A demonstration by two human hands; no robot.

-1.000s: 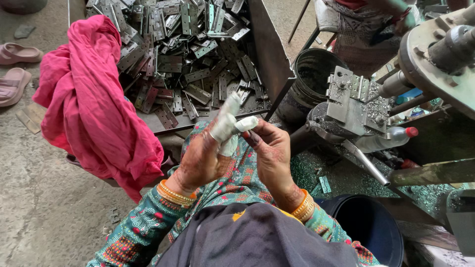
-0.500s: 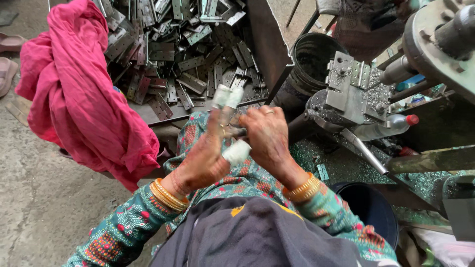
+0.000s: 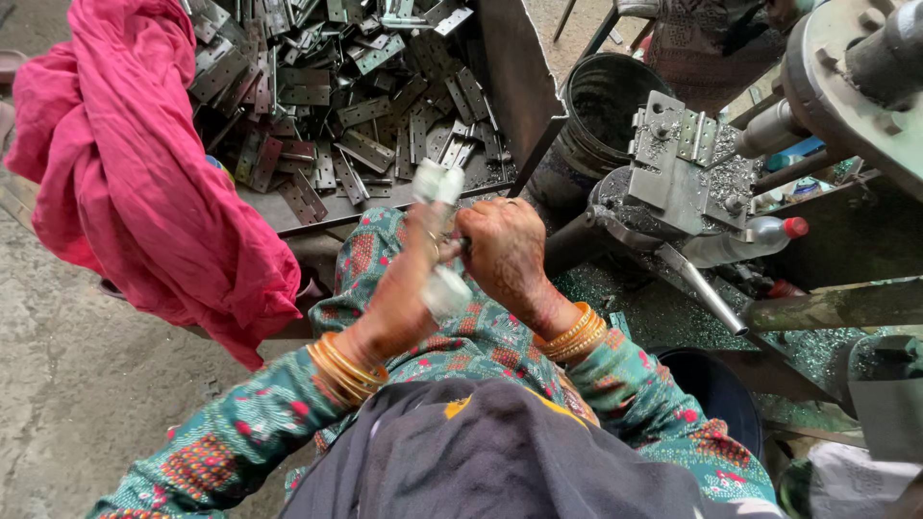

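Observation:
My left hand (image 3: pixel 399 293) is raised over my lap, its fingers pointing away from me. White cloth wraps (image 3: pixel 437 183) cover its fingertips, and another white wrap (image 3: pixel 448 288) sits lower, near the thumb. My right hand (image 3: pixel 505 252), marked with dark henna, is closed around the wrapped fingers of the left hand, pinching the cloth. Gold bangles (image 3: pixel 344 370) sit on both wrists. What lies between the two hands is hidden.
A metal tray (image 3: pixel 288 216) piled with several flat punched steel plates (image 3: pixel 336 106) stands ahead. A pink cloth (image 3: pixel 144 192) hangs at the left. At the right are a black bucket (image 3: pixel 601 106), a press machine jig (image 3: pixel 678 163) and a plastic bottle (image 3: pixel 750 240).
The hands have drawn closer together and my right hand now closes over the wrapped left fingers. The view has shifted slightly, so the tray sits higher.

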